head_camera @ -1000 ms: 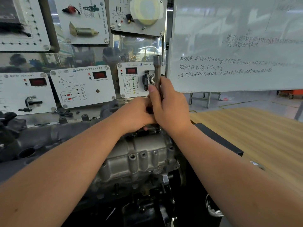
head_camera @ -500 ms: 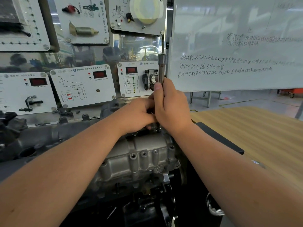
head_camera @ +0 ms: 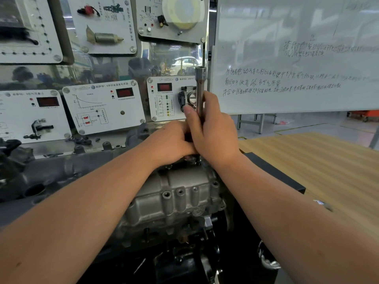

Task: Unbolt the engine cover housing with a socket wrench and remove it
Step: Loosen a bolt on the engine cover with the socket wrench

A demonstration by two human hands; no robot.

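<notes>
Swinging slightly back leftward, the socket wrench [head_camera: 199, 89] stands upright in the right hand [head_camera: 213, 128], fingers wrapped round it; the left hand [head_camera: 170, 140] steadies its base atop the engine cover housing [head_camera: 174, 193]. Unbolting continues; next, another turn.

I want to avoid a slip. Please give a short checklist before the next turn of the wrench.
1. Right hand grips the socket wrench: ok.
2. Left hand steadies the wrench's lower end: cannot tell, fingers hidden.
3. Socket seated on the bolt: cannot tell, hidden by hands.
4. Wrench stands near upright: ok.
5. Engine cover housing in place on the engine: ok.
</notes>
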